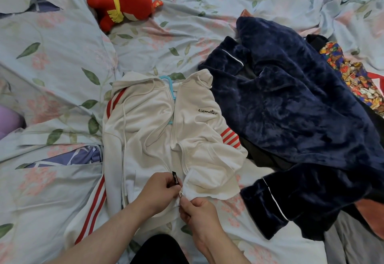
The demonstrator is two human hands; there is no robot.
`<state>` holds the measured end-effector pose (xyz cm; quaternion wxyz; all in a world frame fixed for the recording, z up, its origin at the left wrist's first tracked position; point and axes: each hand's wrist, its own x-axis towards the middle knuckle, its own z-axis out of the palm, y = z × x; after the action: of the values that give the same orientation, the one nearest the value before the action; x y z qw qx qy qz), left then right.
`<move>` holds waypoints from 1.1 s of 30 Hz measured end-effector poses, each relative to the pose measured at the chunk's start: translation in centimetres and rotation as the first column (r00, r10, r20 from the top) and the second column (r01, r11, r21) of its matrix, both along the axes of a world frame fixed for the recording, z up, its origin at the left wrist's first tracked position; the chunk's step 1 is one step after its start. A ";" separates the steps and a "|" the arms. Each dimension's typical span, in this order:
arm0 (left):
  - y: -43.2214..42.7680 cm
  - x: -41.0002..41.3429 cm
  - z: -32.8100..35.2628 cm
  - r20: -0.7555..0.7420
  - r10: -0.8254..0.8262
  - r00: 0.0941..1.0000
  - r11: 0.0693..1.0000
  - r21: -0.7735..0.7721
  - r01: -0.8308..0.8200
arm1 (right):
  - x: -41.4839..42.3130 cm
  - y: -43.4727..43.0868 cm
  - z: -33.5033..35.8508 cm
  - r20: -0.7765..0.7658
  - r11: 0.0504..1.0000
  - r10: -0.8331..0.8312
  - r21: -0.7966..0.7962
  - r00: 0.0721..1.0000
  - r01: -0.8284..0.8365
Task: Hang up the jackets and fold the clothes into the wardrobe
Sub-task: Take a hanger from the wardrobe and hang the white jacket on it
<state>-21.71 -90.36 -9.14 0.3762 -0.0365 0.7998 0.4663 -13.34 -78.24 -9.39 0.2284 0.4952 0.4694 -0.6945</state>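
Jacket: a white hooded jacket [153, 130] lies front up in the centre of the frame, on the floral bedding [62, 45].
Long axis: it runs from the top of the frame to the bottom, with the hood toward the top and the hem toward the bottom edge.
Sleeves: both are red-striped. One trails to the lower left and the other is bent in at centre right.
Front: the zip is undone and the two fronts lie apart.
Inside the jacket: a light blue hanger [168, 83], its hook sticking out at the neck toward the top of the frame.
Left hand [160, 189]: its fingers pinch the black zip tag [174, 179] at the lower end of the zip.
Right hand [199, 211]: just below and to the right, it pinches the jacket's bottom edge beside the metal slider [181, 194].
Right of frame: a heaped navy plush garment [301, 108] overlaps the jacket's edge, and a patterned cloth [353, 76] shows beyond it.
Upper left: a red soft toy [124, 4] lies on the bedding.
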 end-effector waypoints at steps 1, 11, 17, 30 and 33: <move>0.2 0.0 0.0 -0.006 0.011 1.000 1.000 -0.007 -0.011 | -0.1 -0.1 0.0 -0.005 1.000 -0.013 0.001 1.000 0.013; 1.3 1.2 -1.0 -0.075 0.036 0.997 0.991 -0.129 -0.045 | -0.5 0.3 0.7 0.091 0.997 0.057 0.045 0.994 -0.061; 1.6 2.5 -1.8 -0.069 0.091 0.994 0.984 -0.148 -0.100 | -0.9 0.4 0.5 0.188 0.989 0.122 0.064 0.975 -0.136; 0.4 3.2 -2.3 0.288 0.147 0.946 0.977 0.104 -0.184 | 1.0 1.3 -0.2 0.177 0.991 0.130 -0.009 0.975 -0.131; -0.5 2.7 -2.2 0.272 -0.173 0.946 0.981 0.129 0.143 | 2.9 1.8 -1.1 0.160 0.986 0.162 0.010 0.974 -0.165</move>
<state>-19.02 -90.86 -11.31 0.5240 -0.0181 0.7121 0.4669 -10.42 -76.45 -10.49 0.3156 0.5110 0.4970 -0.6263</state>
